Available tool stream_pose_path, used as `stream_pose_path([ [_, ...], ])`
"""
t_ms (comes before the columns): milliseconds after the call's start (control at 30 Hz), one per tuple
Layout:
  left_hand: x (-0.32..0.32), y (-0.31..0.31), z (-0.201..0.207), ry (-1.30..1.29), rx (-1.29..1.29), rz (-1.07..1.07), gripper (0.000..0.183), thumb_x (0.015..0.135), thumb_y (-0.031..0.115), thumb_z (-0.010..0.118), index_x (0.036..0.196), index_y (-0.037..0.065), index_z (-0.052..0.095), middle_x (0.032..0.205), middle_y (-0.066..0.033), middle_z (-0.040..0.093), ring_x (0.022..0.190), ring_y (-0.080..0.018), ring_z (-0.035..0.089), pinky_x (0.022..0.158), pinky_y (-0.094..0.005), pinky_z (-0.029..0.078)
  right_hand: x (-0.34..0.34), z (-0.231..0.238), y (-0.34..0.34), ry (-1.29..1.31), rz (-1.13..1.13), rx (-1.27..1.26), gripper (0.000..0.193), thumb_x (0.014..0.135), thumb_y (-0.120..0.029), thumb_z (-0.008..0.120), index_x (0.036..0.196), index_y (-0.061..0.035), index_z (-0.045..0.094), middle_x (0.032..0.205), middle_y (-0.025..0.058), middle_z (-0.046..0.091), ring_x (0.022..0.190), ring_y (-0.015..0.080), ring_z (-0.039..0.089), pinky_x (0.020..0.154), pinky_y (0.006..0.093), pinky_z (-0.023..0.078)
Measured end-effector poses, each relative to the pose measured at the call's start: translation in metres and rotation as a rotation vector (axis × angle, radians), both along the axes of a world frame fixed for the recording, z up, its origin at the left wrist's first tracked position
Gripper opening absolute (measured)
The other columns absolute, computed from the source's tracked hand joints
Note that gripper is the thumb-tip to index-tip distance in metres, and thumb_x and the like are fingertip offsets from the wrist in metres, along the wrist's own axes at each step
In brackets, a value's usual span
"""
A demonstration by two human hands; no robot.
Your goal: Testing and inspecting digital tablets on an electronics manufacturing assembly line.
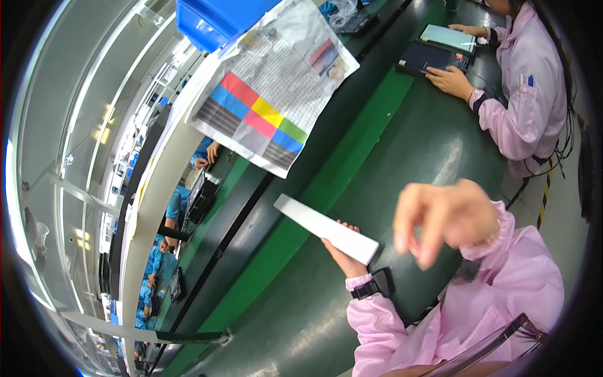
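Note:
A long, flat white panel (326, 229), seen nearly edge-on, slants above the green bench. My left hand (344, 256) grips it near its closer end, thumb on one side and fingertips showing past the other. A black strap with a buckle (372, 285) circles my left wrist over the pink sleeve. My right hand (445, 218) hovers in the air to the right of the panel, apart from it. Its fingers are loosely bent and spread, somewhat blurred, with nothing seen between them.
A printed sheet with coloured blocks (270, 88) hangs at upper left below a blue bin (220, 19). Across the bench (433, 125), a co-worker in pink (531, 88) handles a dark flat device (433, 58). People in blue (173, 210) work beyond the left-hand divider.

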State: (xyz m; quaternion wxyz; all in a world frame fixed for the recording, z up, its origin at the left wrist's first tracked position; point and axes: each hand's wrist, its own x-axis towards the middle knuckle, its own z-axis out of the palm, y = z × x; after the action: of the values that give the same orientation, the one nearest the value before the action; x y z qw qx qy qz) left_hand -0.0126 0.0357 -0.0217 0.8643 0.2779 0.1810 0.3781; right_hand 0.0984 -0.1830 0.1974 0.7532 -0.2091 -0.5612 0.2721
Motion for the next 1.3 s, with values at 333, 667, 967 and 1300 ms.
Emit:
stream_pose_path([
  [333,-0.075,-0.006,0.005,0.209,0.066,0.121,0.06,0.093,0.057,0.035,0.118,0.004,0.046,0.1,-0.0077,0.056,0.089,-0.0183,0.056,0.084,-0.0343,0.047,-0.03,-0.045,-0.028,0.075,0.079,0.239,0.04,0.092,-0.026,0.053,0.074,0.0045,0.072,0.092,0.0271,0.062,0.053,0.0245,0.059,0.044,0.0275,0.047],
  [667,-0.132,-0.007,0.011,0.359,0.111,0.156,0.061,0.093,0.058,0.035,0.12,0.004,0.045,0.103,-0.0079,0.055,0.092,-0.0187,0.055,0.085,-0.0344,0.047,-0.083,-0.247,0.215,-0.49,-1.633,-0.996,0.054,0.094,-0.047,0.039,0.121,-0.0002,0.046,0.115,0.0126,0.054,0.097,0.0251,0.052,0.09,0.0406,0.04],
  [967,-0.155,-0.002,0.025,0.4,0.155,0.215,0.061,0.093,0.058,0.035,0.122,0.005,0.044,0.106,-0.0081,0.054,0.094,-0.0191,0.055,0.085,-0.0345,0.046,-0.098,-0.251,0.217,-1.354,-1.479,-1.665,0.056,0.099,-0.045,0.026,0.131,-0.0015,0.04,0.121,0.0131,0.053,0.11,0.0228,0.051,0.097,0.0349,0.04],
  [1300,-0.164,-0.009,0.03,0.433,0.18,0.243,0.062,0.093,0.058,0.035,0.123,0.005,0.042,0.109,-0.0084,0.053,0.096,-0.0195,0.054,0.086,-0.0346,0.046,-0.098,-0.249,0.215,-1.266,-1.476,-1.664,0.058,0.099,-0.045,0.019,0.134,-0.0019,0.036,0.124,0.0126,0.051,0.113,0.0212,0.05,0.1,0.0345,0.038],
])
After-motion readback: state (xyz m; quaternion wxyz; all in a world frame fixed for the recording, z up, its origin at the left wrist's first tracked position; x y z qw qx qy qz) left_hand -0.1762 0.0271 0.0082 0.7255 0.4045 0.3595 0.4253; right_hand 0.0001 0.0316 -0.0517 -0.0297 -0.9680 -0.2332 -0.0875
